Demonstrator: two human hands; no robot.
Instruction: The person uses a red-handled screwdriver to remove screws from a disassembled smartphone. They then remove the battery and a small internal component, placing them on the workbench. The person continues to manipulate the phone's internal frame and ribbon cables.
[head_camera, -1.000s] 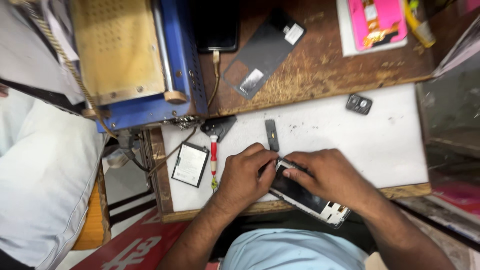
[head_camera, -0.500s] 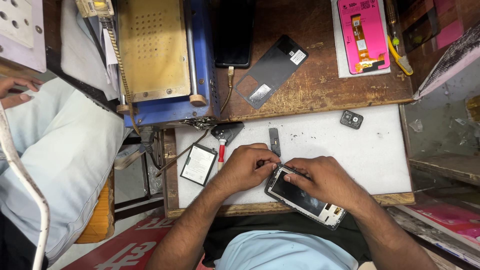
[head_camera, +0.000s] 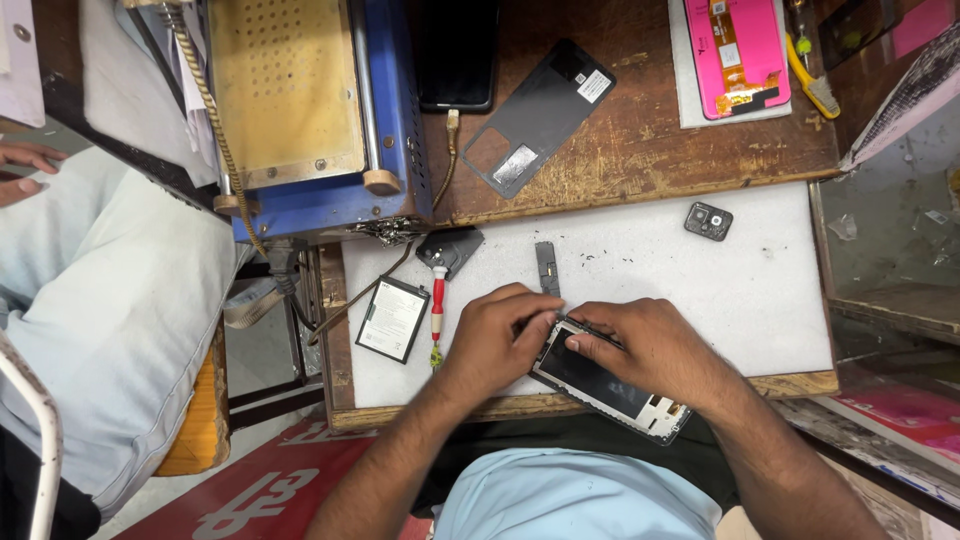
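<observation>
Both hands meet over an opened phone frame (head_camera: 612, 384) at the near edge of the white tabletop (head_camera: 700, 290), roughly 6 o'clock in the head view. Left hand (head_camera: 497, 338) is curled against the frame's upper left corner, fingers bent down onto it. Right hand (head_camera: 645, 345) lies across the frame from 3 o'clock, fingertips pressed at its top edge and touching the left hand's fingers. Whether a small tool sits between the fingers cannot be told. The frame is tilted, its lower end overhanging the tabletop edge toward the body.

Just at 12 o'clock of the hands: a narrow grey strip part (head_camera: 546, 267). At 9 o'clock of the left hand: a red-handled screwdriver (head_camera: 437, 312), then a flat battery (head_camera: 392, 318), both on the white surface. A dark bracket piece (head_camera: 450, 247) lies above the screwdriver. Small camera module (head_camera: 708, 221) sits well apart at 2 o'clock.

On the brown wooden shelf (head_camera: 650, 150) beyond: grey back cover (head_camera: 538, 117), dark phone (head_camera: 457, 55) with cable, pink display panel (head_camera: 737, 55), blue heating machine (head_camera: 310, 115) at 10 o'clock. Another person's hand (head_camera: 25, 168) shows at far 9 o'clock.
</observation>
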